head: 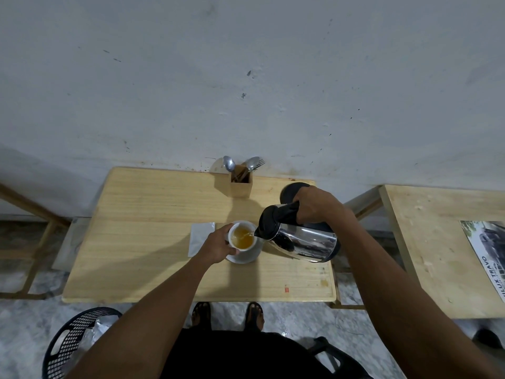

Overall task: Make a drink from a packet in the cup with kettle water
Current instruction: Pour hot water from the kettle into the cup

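At the centre of the frame, my right hand has its grip wrapped around the black handle of the steel kettle, which is tipped sharply toward the left with its spout just above the rim of the white cup. A thin stream of water runs from the spout into the cup, where the liquid shows amber. My left hand has its grip curled around the cup's left side, thumb and fingers touching the wall. The cup sits on a white saucer on the pale wooden desk. Just left of the cup, partly under my left hand, a silvery packet lies flat on the desk. Behind the kettle, at the desk's far right, the black kettle base is partly hidden by my right hand. At the desk's far edge, against the wall, a wooden holder carries spoons and a fork. A black mesh basket fills the lower left of the frame.
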